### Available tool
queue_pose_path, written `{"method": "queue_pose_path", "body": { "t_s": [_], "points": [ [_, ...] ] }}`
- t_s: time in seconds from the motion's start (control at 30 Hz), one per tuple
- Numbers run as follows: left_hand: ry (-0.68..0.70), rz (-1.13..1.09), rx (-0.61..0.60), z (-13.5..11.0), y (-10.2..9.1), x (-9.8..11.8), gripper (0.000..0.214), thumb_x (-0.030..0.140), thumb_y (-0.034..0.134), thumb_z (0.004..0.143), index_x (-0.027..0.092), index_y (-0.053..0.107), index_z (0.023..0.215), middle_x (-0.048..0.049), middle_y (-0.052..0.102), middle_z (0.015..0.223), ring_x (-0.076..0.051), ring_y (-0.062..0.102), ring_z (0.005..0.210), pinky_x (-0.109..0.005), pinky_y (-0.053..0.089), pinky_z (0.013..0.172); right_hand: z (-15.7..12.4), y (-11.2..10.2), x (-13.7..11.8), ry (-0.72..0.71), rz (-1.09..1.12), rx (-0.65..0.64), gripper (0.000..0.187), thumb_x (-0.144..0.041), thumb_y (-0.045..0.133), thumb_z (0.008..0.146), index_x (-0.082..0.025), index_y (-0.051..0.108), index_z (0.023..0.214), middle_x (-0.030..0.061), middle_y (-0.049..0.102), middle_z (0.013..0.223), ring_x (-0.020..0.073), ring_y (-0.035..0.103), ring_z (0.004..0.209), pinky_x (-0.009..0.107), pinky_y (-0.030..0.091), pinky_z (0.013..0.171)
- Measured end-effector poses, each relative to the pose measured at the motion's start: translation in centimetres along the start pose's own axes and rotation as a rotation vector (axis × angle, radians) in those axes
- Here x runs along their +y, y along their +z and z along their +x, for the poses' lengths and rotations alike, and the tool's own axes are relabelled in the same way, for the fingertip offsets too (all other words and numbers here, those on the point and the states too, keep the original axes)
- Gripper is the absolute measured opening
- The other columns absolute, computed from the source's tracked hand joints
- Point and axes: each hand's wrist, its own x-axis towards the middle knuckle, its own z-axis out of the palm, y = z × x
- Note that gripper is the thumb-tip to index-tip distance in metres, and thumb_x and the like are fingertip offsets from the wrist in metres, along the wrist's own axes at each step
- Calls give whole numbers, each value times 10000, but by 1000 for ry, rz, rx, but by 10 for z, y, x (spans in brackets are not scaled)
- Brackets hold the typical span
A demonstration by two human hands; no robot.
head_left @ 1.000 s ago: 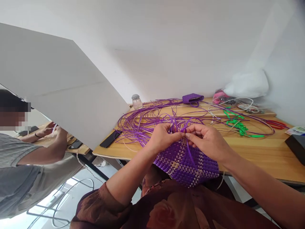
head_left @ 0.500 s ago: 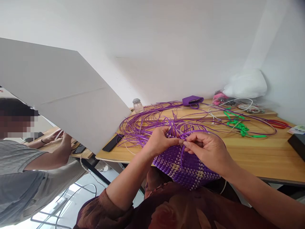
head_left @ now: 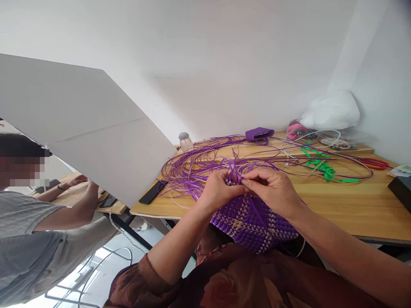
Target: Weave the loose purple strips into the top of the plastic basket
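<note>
A purple and cream woven basket (head_left: pixel 248 222) rests against my lap at the table edge, its upper rim bristling with loose strips. My left hand (head_left: pixel 216 188) grips that rim, thumb laid along the weave and fingers curled behind. Close beside it, my right hand (head_left: pixel 269 188) pinches a purple plastic strip at the rim with thumb and forefinger. One strip hangs down over the basket's front. Long purple and cream strips (head_left: pixel 183 171) fan out over the table behind and to the left.
On the wooden table (head_left: pixel 321 205) are a black phone (head_left: pixel 153 192), a glass jar (head_left: pixel 185 142), a small purple woven pouch (head_left: pixel 259 134), green strips (head_left: pixel 324 167), red-handled tool (head_left: pixel 375 163) and a black box (head_left: pixel 400 192). Left, beyond a white panel (head_left: pixel 80 111), another person works.
My right hand has shifted slightly left and up, nearer the rim and my left hand. The strip that arched over my right hand is no longer raised there.
</note>
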Motion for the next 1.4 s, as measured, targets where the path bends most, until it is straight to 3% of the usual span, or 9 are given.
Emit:
{"method": "queue_pose_path", "body": {
  "t_s": [0.17, 0.33, 0.47, 0.6, 0.73, 0.9, 1.03, 1.23, 1.4],
  "points": [
    [33, 63, 67, -1, 3, 1, 186, 266, 741, 692, 151, 705, 834, 22, 653, 733, -114, 548, 654, -227, 411, 638, 1, -3, -3, -52, -109, -23, 144, -278, 650, 874, -196, 763, 909, 31, 741, 833, 172, 666, 726, 293, 514, 650],
    [12, 168, 97, -1, -3, 1, 254, 273, 774, 660, 166, 722, 885, -10, 715, 843, -160, 619, 762, -251, 456, 696, 1, -23, 0, -454, -584, -5, 166, -191, 583, 925, -169, 742, 969, 73, 687, 874, 204, 624, 810, 340, 494, 731],
    [14, 291, 162, 1, -6, -1, 234, 292, 769, 659, 153, 685, 827, -9, 688, 785, -152, 590, 717, -248, 423, 651, 4, -36, -16, -686, -805, -167, 211, -146, 559, 930, -175, 715, 791, 86, 656, 866, 238, 562, 883, 368, 461, 780],
    [100, 287, 133, -2, -2, 2, 200, 284, 752, 676, 154, 617, 745, 29, 593, 683, -109, 494, 637, -235, 351, 595, 27, -31, -40, -820, -718, -326, 164, -179, 588, 929, -163, 705, 816, 86, 686, 937, 230, 570, 953, 381, 439, 883],
    [83, 316, 120, -7, -1, 7, 282, 332, 804, 656, 159, 634, 799, 32, 590, 708, -110, 487, 648, -240, 346, 598, 61, -24, -41, -535, -481, -417, 130, -175, 637, 879, -185, 716, 776, 15, 674, 762, 140, 585, 722, 276, 425, 685],
    [42, 201, 122, -8, -7, 5, 394, 325, 825, 652, 168, 661, 974, -8, 699, 880, -156, 609, 767, -260, 449, 696, 65, -24, -18, -141, -395, -299, 118, -272, 679, 831, -180, 683, 758, -15, 639, 652, 117, 543, 592, 258, 378, 569],
    [28, 106, 154, -8, -9, -3, 423, 306, 844, 631, 178, 669, 994, -17, 720, 910, -173, 643, 814, -272, 484, 745, 43, -28, -14, -72, -452, -299, 114, -278, 634, 843, -197, 692, 787, -21, 642, 646, 118, 548, 585, 263, 379, 578],
    [-53, -7, 158, -6, -6, -10, 224, 297, 825, 648, 166, 673, 747, 19, 660, 694, -106, 551, 599, -243, 441, 626, 18, -34, -26, 14, -473, -405, 133, -258, 588, 859, -218, 680, 773, -30, 626, 609, 119, 514, 537, 266, 341, 527],
    [-27, -12, 107, -4, -6, -8, 181, 270, 801, 665, 148, 687, 735, 5, 665, 704, -114, 563, 641, -254, 453, 679, 11, -16, -21, -92, -441, -222, 121, -170, 592, 837, -208, 699, 880, 5, 712, 785, 138, 594, 651, 274, 404, 632]
  ]
}}
